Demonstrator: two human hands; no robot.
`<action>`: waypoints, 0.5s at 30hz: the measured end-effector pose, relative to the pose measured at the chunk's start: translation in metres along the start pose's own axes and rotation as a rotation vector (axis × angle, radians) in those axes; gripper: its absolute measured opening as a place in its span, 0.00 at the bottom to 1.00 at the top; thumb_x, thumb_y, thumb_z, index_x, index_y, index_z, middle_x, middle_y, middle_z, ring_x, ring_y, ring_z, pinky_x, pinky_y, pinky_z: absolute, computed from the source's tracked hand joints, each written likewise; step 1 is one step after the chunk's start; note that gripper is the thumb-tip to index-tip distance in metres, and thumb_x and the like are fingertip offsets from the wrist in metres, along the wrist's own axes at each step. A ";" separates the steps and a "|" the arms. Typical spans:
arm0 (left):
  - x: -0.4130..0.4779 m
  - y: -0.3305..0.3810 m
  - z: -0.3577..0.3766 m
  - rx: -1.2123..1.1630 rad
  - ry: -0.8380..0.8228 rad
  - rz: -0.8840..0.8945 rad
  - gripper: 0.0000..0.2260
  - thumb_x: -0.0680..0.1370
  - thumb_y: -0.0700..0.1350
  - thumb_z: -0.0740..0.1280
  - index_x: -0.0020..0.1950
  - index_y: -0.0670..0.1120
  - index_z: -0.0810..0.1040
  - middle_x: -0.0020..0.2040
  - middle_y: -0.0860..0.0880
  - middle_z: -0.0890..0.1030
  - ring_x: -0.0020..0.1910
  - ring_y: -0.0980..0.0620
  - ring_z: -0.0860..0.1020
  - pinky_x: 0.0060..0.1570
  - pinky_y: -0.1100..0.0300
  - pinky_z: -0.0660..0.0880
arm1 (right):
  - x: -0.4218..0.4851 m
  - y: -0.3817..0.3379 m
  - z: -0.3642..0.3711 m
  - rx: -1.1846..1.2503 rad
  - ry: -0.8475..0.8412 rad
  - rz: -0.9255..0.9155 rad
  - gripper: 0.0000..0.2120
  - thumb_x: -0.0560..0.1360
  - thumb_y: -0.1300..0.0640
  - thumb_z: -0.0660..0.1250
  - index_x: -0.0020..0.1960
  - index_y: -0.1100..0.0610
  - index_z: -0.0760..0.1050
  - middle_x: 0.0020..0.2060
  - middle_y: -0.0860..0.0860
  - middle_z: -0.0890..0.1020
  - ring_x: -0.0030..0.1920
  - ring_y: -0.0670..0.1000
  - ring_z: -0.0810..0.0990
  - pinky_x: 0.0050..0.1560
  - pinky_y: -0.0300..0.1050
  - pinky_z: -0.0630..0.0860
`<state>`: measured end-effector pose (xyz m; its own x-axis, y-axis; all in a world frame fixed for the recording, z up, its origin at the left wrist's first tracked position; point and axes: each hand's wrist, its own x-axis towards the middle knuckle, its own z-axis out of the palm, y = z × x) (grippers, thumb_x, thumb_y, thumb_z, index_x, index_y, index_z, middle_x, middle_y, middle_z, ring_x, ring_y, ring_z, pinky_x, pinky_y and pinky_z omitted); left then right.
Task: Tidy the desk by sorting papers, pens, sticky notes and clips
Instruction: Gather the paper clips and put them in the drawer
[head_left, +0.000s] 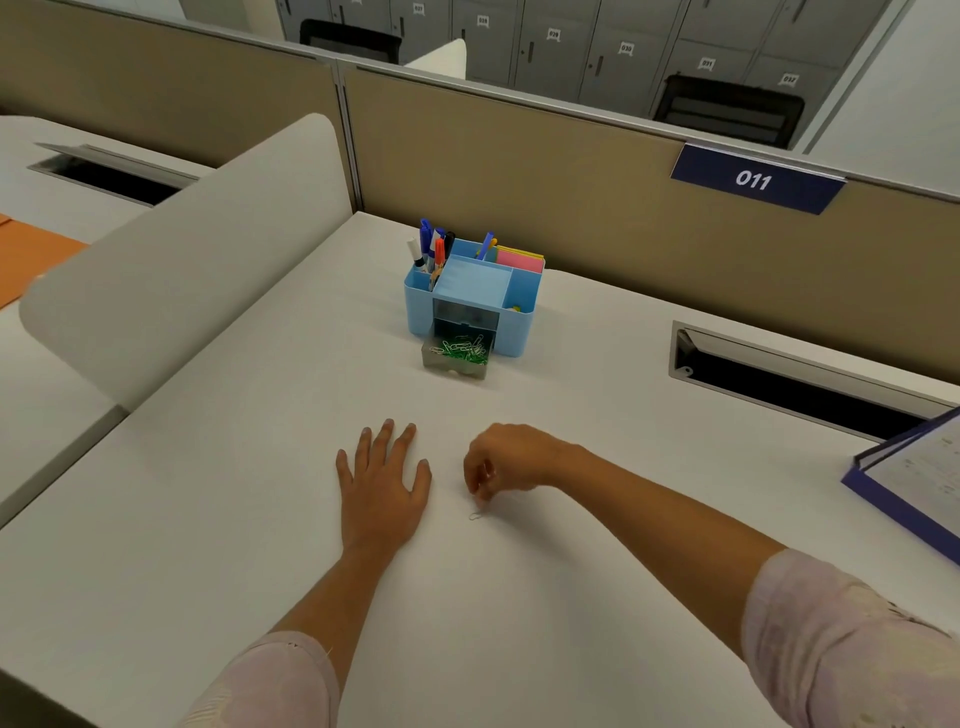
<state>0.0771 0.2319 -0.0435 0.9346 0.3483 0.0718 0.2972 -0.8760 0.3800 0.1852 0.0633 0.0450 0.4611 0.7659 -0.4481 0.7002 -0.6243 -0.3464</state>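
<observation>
Resting palm-down on the white desk surface (234, 493), the left hand (382, 486) lies with its fingers straight and spread, holding nothing. Just beside it the right hand (501, 460) is turned down with its fingers curled and bunched together. Their tips sit right over a small silver wire paper clip (475, 515) lying on the surface, and it cannot be told whether they pinch it or only hover at it.

Well beyond both hands, near the beige partition wall (597, 234), stands a light blue plastic desk organiser (517, 332). Its small grey translucent drawer (454, 368) is pulled out at the front and holds a heap of green and silver paper clips (462, 347). Several marker pens with blue, red and black caps (432, 249) stand upright in the rear left compartment. A stack of pink and yellow sticky notes (521, 259) sits in the rear right one.

At the right edge a dark blue folder with printed sheets (914, 478) lies on the surface, partly cut off. A dark blue plate marked 011 (756, 179) hangs on the partition.
</observation>
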 end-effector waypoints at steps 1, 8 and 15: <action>0.000 0.000 0.000 0.001 0.003 0.000 0.27 0.77 0.60 0.49 0.76 0.56 0.59 0.77 0.51 0.59 0.77 0.48 0.52 0.74 0.43 0.46 | -0.003 0.000 0.005 -0.014 -0.014 0.003 0.10 0.67 0.48 0.76 0.47 0.49 0.81 0.44 0.45 0.81 0.45 0.48 0.78 0.40 0.41 0.71; 0.000 0.000 0.001 0.019 0.013 -0.001 0.27 0.77 0.60 0.47 0.76 0.57 0.59 0.77 0.51 0.60 0.77 0.48 0.53 0.74 0.44 0.46 | -0.010 -0.005 0.022 -0.119 0.049 -0.039 0.08 0.69 0.52 0.73 0.47 0.51 0.81 0.45 0.46 0.82 0.46 0.48 0.78 0.40 0.42 0.69; 0.000 -0.002 0.003 0.025 0.015 0.006 0.27 0.78 0.60 0.49 0.76 0.56 0.59 0.77 0.51 0.60 0.77 0.48 0.54 0.74 0.43 0.47 | -0.015 -0.005 0.030 -0.048 0.013 0.016 0.03 0.72 0.54 0.67 0.45 0.50 0.78 0.44 0.44 0.80 0.46 0.48 0.78 0.40 0.40 0.68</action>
<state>0.0775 0.2326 -0.0469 0.9334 0.3478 0.0878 0.2966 -0.8861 0.3562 0.1583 0.0501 0.0284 0.4792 0.7582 -0.4421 0.7178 -0.6285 -0.2997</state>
